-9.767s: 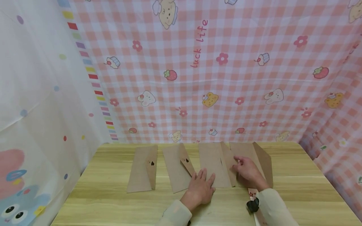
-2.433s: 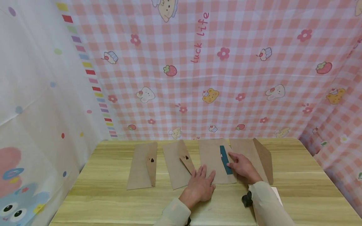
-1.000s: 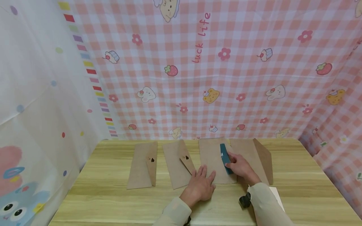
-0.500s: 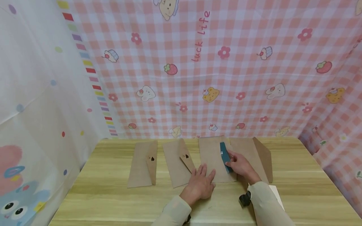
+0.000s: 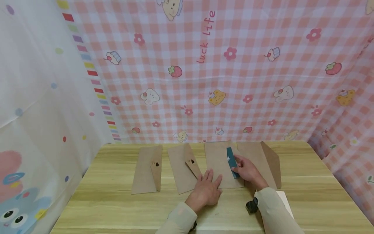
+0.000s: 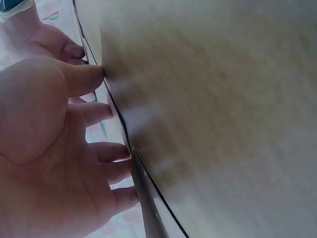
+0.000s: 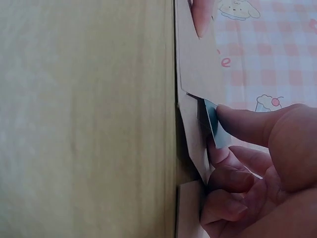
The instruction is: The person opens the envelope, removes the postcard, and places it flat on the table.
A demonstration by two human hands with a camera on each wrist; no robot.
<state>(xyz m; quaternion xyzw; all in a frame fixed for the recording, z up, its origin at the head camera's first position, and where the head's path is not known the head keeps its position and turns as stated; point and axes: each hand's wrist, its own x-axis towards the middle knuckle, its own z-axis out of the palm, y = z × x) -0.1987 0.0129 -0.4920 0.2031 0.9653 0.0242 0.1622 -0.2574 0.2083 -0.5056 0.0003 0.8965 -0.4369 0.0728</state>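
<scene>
Spread across the third brown envelope [image 5: 217,162] from the left, my left hand [image 5: 205,191] rests with straight fingers, its fingertips near the second envelope [image 5: 179,169]. My right hand [image 5: 249,172] pinches a teal card [image 5: 231,159] with white lettering at the third envelope's open right side. In the right wrist view, the thumb lies on the card [image 7: 212,119] with curled fingers behind it, over the flap [image 7: 193,129]. Part of the card seems to sit inside the envelope; that part is hidden. The left wrist view shows the left palm [image 6: 44,119] and its fingertips on the paper.
Farther left lies another envelope [image 5: 146,172] with a small dark print on its flap. At the right is one with its flap [image 5: 271,162] unfolded. A white sheet [image 5: 284,200] shows beside the right sleeve. A checked cloth [image 5: 187,81] hangs behind the wooden table [image 5: 108,182].
Since the oldest frame, the teal card has appeared in the right hand at the third envelope. Over the last second the hands have hardly moved; the left stays on the envelope.
</scene>
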